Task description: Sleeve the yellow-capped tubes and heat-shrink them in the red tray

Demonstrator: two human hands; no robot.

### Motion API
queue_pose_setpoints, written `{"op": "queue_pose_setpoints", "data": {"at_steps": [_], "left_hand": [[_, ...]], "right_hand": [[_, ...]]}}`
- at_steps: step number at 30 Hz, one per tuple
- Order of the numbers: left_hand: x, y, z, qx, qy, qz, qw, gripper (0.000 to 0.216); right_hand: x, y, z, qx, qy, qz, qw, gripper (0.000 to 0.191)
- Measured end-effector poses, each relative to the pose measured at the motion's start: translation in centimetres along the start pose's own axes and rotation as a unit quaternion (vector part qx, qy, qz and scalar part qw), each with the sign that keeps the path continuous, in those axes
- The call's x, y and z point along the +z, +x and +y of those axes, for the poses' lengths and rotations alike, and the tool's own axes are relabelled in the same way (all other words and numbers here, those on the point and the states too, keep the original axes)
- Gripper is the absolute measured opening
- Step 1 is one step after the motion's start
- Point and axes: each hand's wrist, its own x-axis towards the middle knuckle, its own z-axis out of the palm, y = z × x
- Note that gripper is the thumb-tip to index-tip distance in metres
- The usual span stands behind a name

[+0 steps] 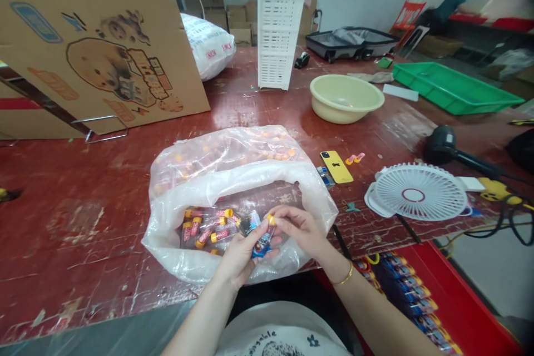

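Note:
My left hand point(241, 256) is closed on a small blue printed packet point(261, 248), its thumb lying along the top. Against that packet, my right hand point(301, 229) pinches the yellow cap point(271, 220) of a small tube; the tube's lower part is largely hidden by my fingers. Both hands are over the mouth of a large translucent plastic bag point(246, 175) with its rim rolled down. Inside it, several pink-patterned tubes point(204, 235) with yellow caps lie loose to the left of my hands. More tubes show faintly through the far side of the bag.
A printed cardboard box point(112, 61) stands at the left. Behind the bag are a white basket tower point(277, 28) and a cream basin point(346, 101). To the right lie a yellow phone point(337, 167), a white fan grille point(417, 192), a hair dryer point(444, 144) and a green tray point(454, 89). A person works far right.

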Motion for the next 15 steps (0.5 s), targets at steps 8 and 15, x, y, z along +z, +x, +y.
{"op": "queue_pose_setpoints", "data": {"at_steps": [8,15], "left_hand": [[1.0,0.0,0.1,0.024,-0.002,-0.031,0.999,0.046],[0.8,-0.7,0.0,0.062,0.050,-0.044,0.996,0.044]], "right_hand": [[2.9,-2.0,0.7,-0.031,-0.155,0.060,0.986,0.069],[2.5,-2.2,0.0,-0.013,-0.114,0.030,0.993,0.066]]}}
